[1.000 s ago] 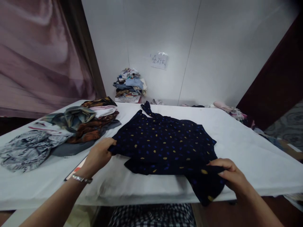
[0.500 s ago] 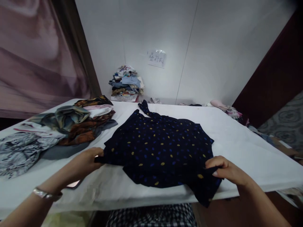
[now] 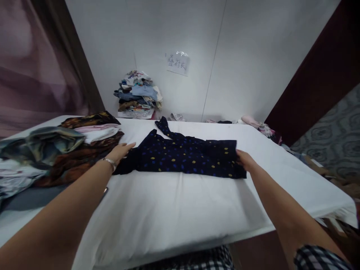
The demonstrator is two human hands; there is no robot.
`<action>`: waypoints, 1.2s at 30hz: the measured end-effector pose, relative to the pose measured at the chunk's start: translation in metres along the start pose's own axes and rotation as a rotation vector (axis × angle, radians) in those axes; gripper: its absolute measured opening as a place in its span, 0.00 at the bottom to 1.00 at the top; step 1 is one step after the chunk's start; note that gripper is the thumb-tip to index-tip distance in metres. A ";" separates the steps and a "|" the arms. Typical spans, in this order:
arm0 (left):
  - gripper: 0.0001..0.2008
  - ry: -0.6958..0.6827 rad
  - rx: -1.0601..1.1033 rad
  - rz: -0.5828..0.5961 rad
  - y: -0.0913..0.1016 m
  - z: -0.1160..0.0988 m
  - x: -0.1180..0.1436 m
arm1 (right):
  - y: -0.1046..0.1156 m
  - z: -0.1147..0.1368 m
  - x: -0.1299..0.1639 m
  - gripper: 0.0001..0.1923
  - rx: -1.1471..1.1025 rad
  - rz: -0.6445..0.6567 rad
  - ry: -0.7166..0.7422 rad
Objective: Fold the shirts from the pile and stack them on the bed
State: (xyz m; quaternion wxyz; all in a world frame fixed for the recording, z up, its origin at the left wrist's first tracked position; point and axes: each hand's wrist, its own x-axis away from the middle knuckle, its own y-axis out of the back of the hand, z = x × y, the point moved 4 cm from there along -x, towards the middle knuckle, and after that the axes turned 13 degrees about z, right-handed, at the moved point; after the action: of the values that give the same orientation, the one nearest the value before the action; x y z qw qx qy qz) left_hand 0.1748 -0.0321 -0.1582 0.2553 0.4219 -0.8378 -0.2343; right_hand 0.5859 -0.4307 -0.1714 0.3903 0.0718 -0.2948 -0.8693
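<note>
Dark navy shirt (image 3: 185,159), blue and yellow spots, lies folded in a long flat band across the far middle of the white table (image 3: 174,213). Left hand (image 3: 119,152) flat, fingers apart, on its left end; right hand (image 3: 245,160) presses its right edge, finger position unclear.

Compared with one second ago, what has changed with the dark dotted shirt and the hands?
The dotted shirt was folded away from the person into a narrower band. The left hand and right hand moved forward with it, now lying flat at its ends. The clothes pile stayed.
</note>
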 end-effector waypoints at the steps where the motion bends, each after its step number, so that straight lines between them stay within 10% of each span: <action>1: 0.31 0.029 -0.041 -0.015 -0.004 0.010 -0.002 | 0.000 -0.015 0.010 0.30 -0.068 0.012 -0.076; 13: 0.27 -0.091 -0.538 -0.075 -0.022 0.029 0.048 | -0.023 -0.049 0.064 0.20 -0.086 -0.053 0.008; 19: 0.21 -0.186 -0.466 -0.147 -0.019 0.031 0.074 | 0.051 -0.057 0.066 0.22 -0.033 -0.288 0.004; 24: 0.18 -0.155 -0.462 0.077 -0.028 0.050 0.106 | 0.080 -0.103 0.077 0.12 0.248 -0.188 -0.197; 32: 0.24 -0.144 0.237 -0.035 -0.028 0.053 0.130 | 0.048 -0.117 0.086 0.38 0.502 -0.095 -0.260; 36: 0.28 -0.170 0.470 -0.107 -0.040 0.045 0.133 | 0.048 -0.123 0.082 0.34 0.519 -0.138 -0.312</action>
State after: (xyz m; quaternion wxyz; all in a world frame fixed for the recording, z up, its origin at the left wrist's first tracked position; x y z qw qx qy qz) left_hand 0.1015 -0.1557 -0.1864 0.0660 0.4920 -0.8643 -0.0807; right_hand 0.6034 -0.5711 -0.2360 0.2491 0.0545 -0.5576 -0.7900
